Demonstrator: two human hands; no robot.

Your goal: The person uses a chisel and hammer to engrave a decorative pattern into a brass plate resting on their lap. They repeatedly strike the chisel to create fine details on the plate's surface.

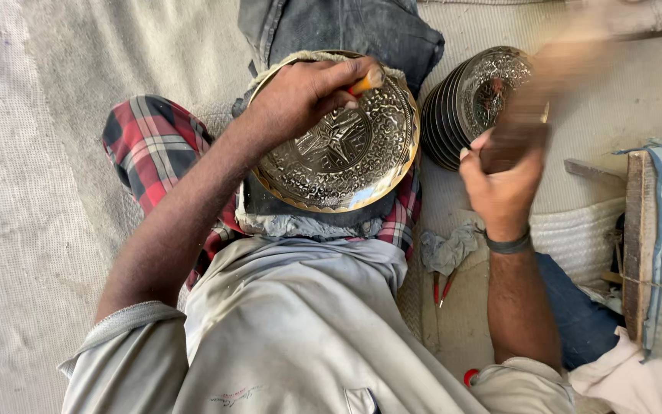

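No packages, labels, signs or screens anywhere in view; nothing boxed, wrapped or tagged; no display of any sort either.

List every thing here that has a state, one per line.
Left hand: closed on a punch, tip on the tray.
Right hand: raised, gripping a hammer, motion-blurred.
Tray: engraved, propped on the lap.
Plates: stacked on edge, leaning.
Rag: crumpled.
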